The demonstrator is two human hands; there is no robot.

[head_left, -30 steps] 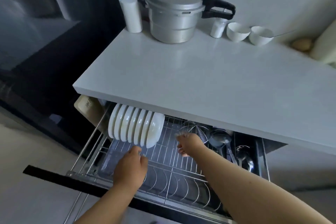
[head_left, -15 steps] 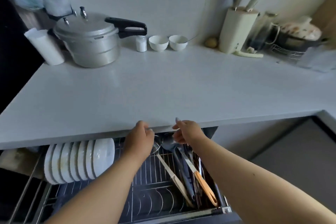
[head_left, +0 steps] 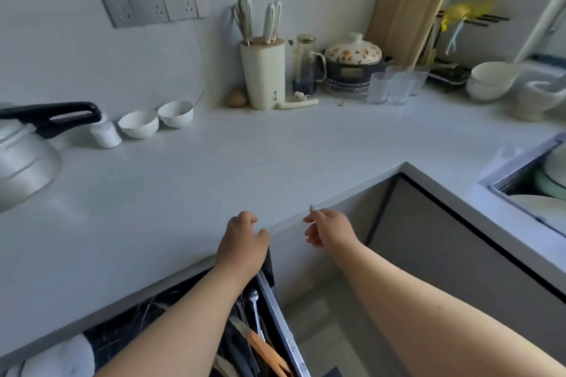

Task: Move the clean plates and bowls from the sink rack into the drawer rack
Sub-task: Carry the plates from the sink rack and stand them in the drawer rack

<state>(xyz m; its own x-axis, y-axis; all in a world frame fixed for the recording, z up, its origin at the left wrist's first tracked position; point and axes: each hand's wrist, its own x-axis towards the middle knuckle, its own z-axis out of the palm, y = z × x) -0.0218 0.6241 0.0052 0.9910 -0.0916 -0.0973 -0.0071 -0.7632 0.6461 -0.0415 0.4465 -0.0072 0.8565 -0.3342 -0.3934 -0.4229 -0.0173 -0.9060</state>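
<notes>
Counter: white counter [head_left: 214, 180] is stretching out ahead of both my hands and wrapping round to my right.
Left hand: my left hand [head_left: 242, 243] is hovering at the counter's front edge, fingers loosely curled and holding nothing.
Right hand: my right hand [head_left: 329, 228] is hanging just beside the left one, apart from it, fingers relaxed and carrying nothing.
Drawer rack: the drawer rack [head_left: 275, 315] is sitting pulled out below my left forearm, with utensils [head_left: 257, 330] lying in it.
Plates: white plates [head_left: 58, 356] are standing in the rack, low and well to the left of my left hand.
Sink rack: the sink rack [head_left: 520, 174] is showing far to the right of my right hand, with dishes [head_left: 554, 174] resting in it; I cannot tell which kind.
Beyond my hands: two small bowls [head_left: 156, 119], a knife block [head_left: 263, 76] and a cutting board [head_left: 404, 15] are standing along the wall.
</notes>
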